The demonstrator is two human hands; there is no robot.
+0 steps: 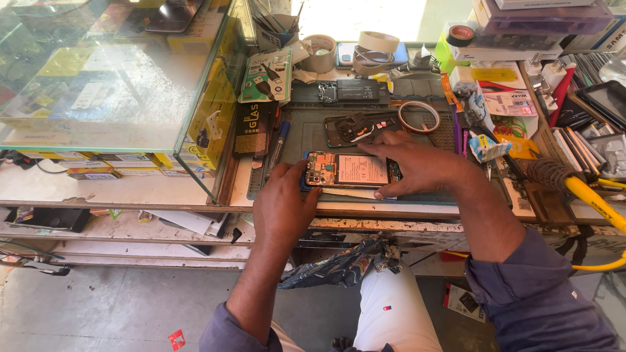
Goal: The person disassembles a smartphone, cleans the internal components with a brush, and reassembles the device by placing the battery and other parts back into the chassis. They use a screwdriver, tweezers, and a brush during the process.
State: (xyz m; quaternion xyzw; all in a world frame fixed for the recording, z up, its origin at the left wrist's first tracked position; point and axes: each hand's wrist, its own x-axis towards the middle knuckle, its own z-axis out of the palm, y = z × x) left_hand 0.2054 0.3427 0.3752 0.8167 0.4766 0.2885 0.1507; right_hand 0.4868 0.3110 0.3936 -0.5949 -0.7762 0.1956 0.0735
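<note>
An opened phone (pixel 349 171), back cover off, lies flat on a dark work mat (pixel 306 130), showing its orange board and white battery. My left hand (pixel 282 203) rests at the phone's left end, fingers on its edge. Spread over the right end and top edge is my right hand (pixel 417 164), pressing on the phone. Just beyond the phone lies a second phone frame (pixel 355 127) with loose parts inside.
A glass display case (pixel 117 85) stands at the left. Tape rolls (pixel 378 44), a ring of tape (pixel 419 116), a tool cup (pixel 277 29), boxes and packets crowd the back and right. A yellow cable (pixel 596 202) runs at the right edge.
</note>
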